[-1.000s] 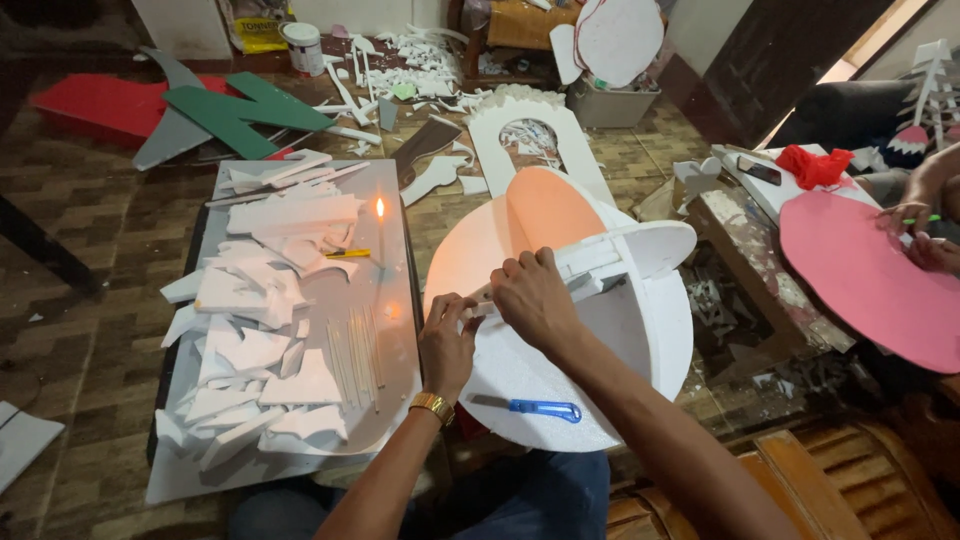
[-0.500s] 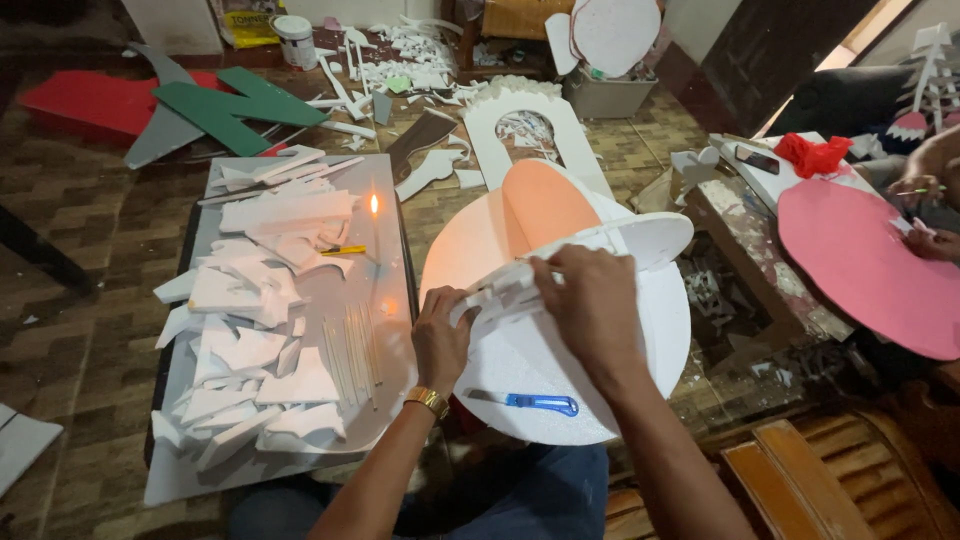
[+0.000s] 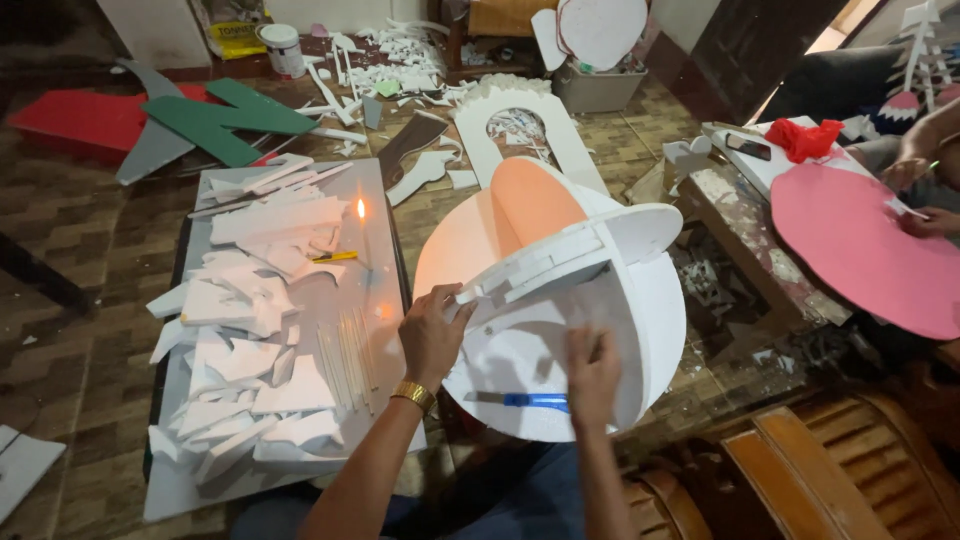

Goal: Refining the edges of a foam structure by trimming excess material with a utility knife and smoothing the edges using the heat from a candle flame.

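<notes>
The brown patterned floor [image 3: 70, 230] around you is strewn with white foam scraps, and a grey board [image 3: 375, 215] lies on it to your left, piled with cut foam pieces [image 3: 250, 350]; a lit candle [image 3: 361, 212] burns near the board's far edge, with a yellow cutter [image 3: 335, 257] just beside it. In front of you stands a foam ball [image 3: 560, 300] built from crossed white discs, resting over your lap with its orange-tinted face turned away. Your left hand [image 3: 432, 335] grips the near end of the horizontal disc, fingers curled over its stacked edge. Your right hand [image 3: 592, 372] presses flat, fingers spread, against the lower upright disc, just above a blue cutter [image 3: 535, 401] lying on the bottom rim. At the right edge, another person's hands [image 3: 925, 195] work on a pink disc [image 3: 860, 250].
</notes>
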